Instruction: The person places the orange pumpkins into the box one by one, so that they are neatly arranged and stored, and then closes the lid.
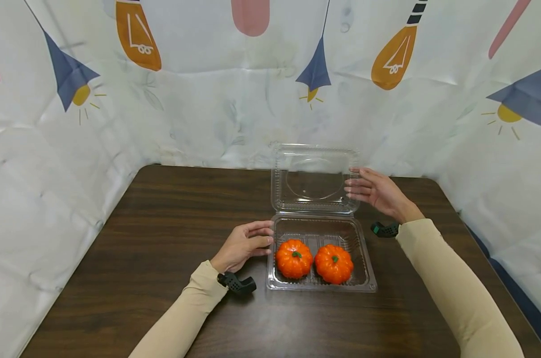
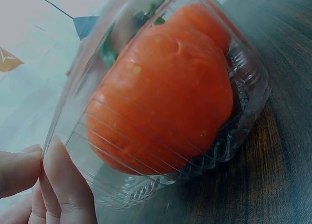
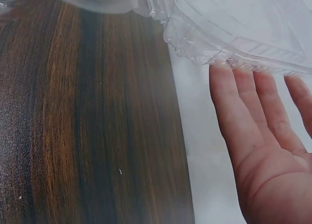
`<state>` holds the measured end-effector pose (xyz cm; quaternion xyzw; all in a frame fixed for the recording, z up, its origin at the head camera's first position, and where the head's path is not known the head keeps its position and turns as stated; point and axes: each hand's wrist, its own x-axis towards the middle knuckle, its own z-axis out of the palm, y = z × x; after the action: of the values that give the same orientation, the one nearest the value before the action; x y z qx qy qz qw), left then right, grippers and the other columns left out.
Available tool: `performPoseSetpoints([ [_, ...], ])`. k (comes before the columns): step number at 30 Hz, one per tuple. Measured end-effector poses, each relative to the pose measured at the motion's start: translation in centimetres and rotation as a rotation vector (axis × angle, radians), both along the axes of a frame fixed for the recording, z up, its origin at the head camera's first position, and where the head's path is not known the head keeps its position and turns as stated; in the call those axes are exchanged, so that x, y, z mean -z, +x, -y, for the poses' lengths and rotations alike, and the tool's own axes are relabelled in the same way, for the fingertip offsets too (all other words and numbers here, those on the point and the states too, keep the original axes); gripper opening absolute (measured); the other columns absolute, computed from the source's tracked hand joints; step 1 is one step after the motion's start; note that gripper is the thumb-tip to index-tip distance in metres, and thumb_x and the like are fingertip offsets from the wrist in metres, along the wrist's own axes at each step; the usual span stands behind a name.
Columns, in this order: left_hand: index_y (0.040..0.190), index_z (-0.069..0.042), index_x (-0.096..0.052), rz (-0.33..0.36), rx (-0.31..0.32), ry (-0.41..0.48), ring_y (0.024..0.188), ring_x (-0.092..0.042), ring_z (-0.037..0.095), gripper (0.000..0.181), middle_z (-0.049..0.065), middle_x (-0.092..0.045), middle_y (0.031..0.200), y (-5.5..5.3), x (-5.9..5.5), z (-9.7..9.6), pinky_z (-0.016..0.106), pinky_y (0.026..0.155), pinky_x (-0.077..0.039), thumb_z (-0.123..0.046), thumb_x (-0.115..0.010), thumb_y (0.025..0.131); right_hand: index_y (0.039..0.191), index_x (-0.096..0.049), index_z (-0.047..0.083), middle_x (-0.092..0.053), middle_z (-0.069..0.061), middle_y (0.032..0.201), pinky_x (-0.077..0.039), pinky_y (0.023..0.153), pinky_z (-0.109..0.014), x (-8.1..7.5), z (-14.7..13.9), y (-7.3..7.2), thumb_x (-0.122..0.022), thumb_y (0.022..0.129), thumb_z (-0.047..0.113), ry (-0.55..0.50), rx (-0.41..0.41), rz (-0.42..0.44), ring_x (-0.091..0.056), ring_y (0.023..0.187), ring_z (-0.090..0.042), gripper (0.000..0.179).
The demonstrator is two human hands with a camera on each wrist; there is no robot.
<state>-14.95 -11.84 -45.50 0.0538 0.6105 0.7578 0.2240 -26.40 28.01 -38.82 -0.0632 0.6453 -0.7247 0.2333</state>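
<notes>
A clear plastic clamshell container [image 1: 368, 271] lies on the table with its lid [image 1: 315, 191] raised at the back. Two small orange pumpkins [image 1: 294, 258] with green stems sit side by side in its base. My left hand [image 1: 245, 243] is at the base's left side; in the left wrist view, thumb and fingers [image 2: 70, 185] pinch the thin rim. At the lid's right edge is my right hand [image 1: 382, 193], its straight fingers [image 3: 225, 102] touching the plastic in the right wrist view. That hand's thumb is mostly out of sight there.
The dark wooden table [image 1: 163, 238] reaches back to a white patterned curtain [image 1: 198, 109], which also hangs at both sides. A black wrist camera [image 1: 237, 284] is strapped to the left wrist, and another [image 1: 385, 229] to the right.
</notes>
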Motion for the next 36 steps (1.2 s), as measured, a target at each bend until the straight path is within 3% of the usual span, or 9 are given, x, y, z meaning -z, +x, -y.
performPoseSetpoints([
  [7, 0.148, 0.007, -0.048, 0.002, -0.004, -0.006, 0.090, -0.068, 0.009, 0.056, 0.003, -0.061, 0.113, 0.1, -0.2, -0.4, 0.024, 0.076, -0.065, 0.002, -0.064, 0.095, 0.165, -0.022, 0.009, -0.068, 0.000, 0.131, -0.060, 0.102, -0.030, -0.1, -0.6, 0.4, -0.043, 0.111, 0.036, -0.032, -0.005, -0.014, -0.068, 0.122, -0.016, 0.064],
  [12, 0.148, 0.008, -0.047, -0.006, -0.014, -0.005, 0.087, -0.068, 0.009, 0.056, 0.002, -0.061, 0.112, 0.0, -0.1, -0.4, 0.024, 0.077, -0.065, 0.002, -0.065, 0.095, 0.166, -0.018, 0.007, -0.066, -0.008, 0.137, -0.059, 0.104, -0.031, -0.5, -0.8, 0.5, -0.046, 0.111, 0.035, -0.052, -0.025, -0.040, -0.069, 0.123, -0.017, 0.067],
  [24, 0.148, 0.007, -0.047, -0.018, -0.005, -0.031, 0.088, -0.067, 0.009, 0.056, 0.003, -0.061, 0.114, 0.1, -0.1, -0.4, 0.024, 0.078, -0.065, 0.000, -0.065, 0.095, 0.165, -0.015, 0.003, -0.071, -0.001, 0.130, -0.059, 0.105, -0.031, -0.6, -1.3, 1.3, -0.043, 0.112, 0.029, -0.086, -0.059, -0.076, -0.070, 0.123, -0.017, 0.065],
  [31, 0.148, 0.007, -0.049, -0.023, -0.007, -0.056, 0.089, -0.067, 0.010, 0.056, 0.008, -0.060, 0.118, 0.2, -0.3, -0.4, 0.025, 0.078, -0.065, -0.001, -0.067, 0.095, 0.166, -0.016, 0.004, -0.067, 0.003, 0.136, -0.057, 0.106, -0.028, -0.7, -1.8, 1.8, -0.032, 0.113, 0.042, -0.045, -0.090, -0.108, -0.068, 0.126, -0.014, 0.067],
  [36, 0.148, 0.008, -0.048, -0.026, -0.012, -0.050, 0.089, -0.067, 0.009, 0.056, 0.008, -0.061, 0.117, 0.4, -0.3, -0.4, 0.025, 0.078, -0.065, 0.000, -0.067, 0.095, 0.162, -0.022, -0.002, -0.067, 0.002, 0.135, -0.058, 0.105, -0.029, -1.3, -1.7, 2.2, -0.027, 0.111, 0.050, -0.027, -0.085, -0.139, -0.068, 0.124, -0.016, 0.073],
])
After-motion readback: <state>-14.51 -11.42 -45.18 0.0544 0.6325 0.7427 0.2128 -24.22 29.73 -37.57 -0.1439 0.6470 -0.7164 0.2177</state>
